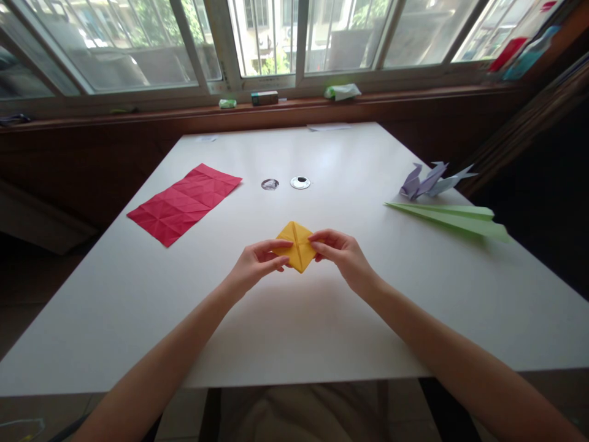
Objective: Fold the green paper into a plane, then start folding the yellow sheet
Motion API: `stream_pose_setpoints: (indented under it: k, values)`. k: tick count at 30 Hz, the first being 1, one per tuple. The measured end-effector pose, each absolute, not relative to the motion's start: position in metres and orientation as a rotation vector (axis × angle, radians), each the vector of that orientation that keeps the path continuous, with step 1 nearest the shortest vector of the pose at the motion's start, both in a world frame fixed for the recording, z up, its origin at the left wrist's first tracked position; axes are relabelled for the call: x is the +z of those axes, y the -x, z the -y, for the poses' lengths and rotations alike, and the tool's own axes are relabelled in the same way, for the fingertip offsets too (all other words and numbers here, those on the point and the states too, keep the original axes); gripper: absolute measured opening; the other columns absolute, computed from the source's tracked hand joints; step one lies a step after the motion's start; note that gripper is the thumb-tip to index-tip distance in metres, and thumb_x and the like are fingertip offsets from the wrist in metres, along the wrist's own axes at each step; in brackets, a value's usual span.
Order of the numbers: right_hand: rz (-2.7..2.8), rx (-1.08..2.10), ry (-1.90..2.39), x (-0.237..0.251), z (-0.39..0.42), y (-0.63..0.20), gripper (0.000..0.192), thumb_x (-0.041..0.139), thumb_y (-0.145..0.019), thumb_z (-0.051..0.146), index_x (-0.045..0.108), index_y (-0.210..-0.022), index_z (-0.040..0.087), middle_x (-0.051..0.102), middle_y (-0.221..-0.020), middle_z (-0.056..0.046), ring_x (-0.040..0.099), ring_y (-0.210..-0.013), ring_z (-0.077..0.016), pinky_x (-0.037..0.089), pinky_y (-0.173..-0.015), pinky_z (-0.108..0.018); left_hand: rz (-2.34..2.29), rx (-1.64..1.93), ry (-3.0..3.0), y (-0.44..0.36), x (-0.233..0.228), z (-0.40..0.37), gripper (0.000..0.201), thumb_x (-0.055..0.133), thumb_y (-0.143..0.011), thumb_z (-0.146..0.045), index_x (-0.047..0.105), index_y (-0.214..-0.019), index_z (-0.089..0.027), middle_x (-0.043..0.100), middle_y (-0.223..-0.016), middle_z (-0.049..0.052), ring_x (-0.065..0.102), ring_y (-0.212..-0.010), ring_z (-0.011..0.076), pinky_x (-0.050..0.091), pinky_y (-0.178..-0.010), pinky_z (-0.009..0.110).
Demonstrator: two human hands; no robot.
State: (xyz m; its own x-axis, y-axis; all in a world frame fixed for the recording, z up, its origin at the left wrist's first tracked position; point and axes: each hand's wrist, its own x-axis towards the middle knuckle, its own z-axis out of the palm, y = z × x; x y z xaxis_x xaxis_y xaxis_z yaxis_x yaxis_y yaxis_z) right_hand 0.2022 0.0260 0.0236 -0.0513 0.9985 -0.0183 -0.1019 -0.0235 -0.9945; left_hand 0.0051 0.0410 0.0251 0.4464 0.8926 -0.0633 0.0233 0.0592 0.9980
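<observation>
Head view shows a folded yellow paper (297,245) held near the middle of the white table (322,319), close in front of the person, where both hands can work it and the eyes look straight down on its creases. The piece is a small diamond with a centre crease running top to bottom; whether its lower tip rests on the table or hovers just above I cannot tell. The left hand (256,266) pinches the left corner, thumb under and fingers curled over the edge, nearly closed on the paper. The right hand (341,252) does the same at the right corner, fingertips pressed on the flap beside the crease. Off to the left lies a creased red sheet (184,202), flat and well apart. To the right sit a green paper plane (453,218) and, just behind it, a lilac folded bird (430,180), set aside near the table's edge.
</observation>
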Motion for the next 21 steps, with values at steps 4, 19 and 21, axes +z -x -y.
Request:
stream_pose_setpoints:
  k: [4,19,21]
  values:
    - [1.122,1.389,1.134,0.023,-0.028,-0.205,0.021,0.068,-0.067,0.032,0.066,-0.082,0.018,0.066,-0.081,-0.003,0.060,-0.072,-0.0126,0.050,-0.066,-0.027,-0.926,0.798,-1.335,-0.003,0.026,-0.042,0.041,0.074,-0.062,-0.029,0.065,-0.100,-0.020,0.067,-0.094,0.006,0.062,-0.081,0.0177,0.051,-0.069,0.027]
    - [1.262,1.398,1.141,0.031,-0.028,-0.208,0.027,0.070,-0.066,0.037,0.069,-0.084,0.018,0.069,-0.082,-0.005,0.063,-0.071,-0.0154,0.052,-0.069,-0.032,-0.963,0.873,-1.294,-0.002,0.031,-0.044,0.029,0.068,-0.068,-0.038,0.069,-0.087,-0.017,0.068,-0.092,0.008,0.061,-0.083,0.0176,0.051,-0.067,0.025]
    - [1.265,1.376,1.149,0.029,-0.027,-0.205,0.026,0.068,-0.067,0.038,0.069,-0.083,0.018,0.069,-0.080,-0.005,0.063,-0.067,-0.0148,0.053,-0.066,-0.031,-1.007,0.924,-1.298,-0.004,0.029,-0.045,0.030,0.068,-0.067,-0.041,0.070,-0.081,-0.015,0.068,-0.083,0.007,0.061,-0.073,0.0158,0.051,-0.062,0.025]
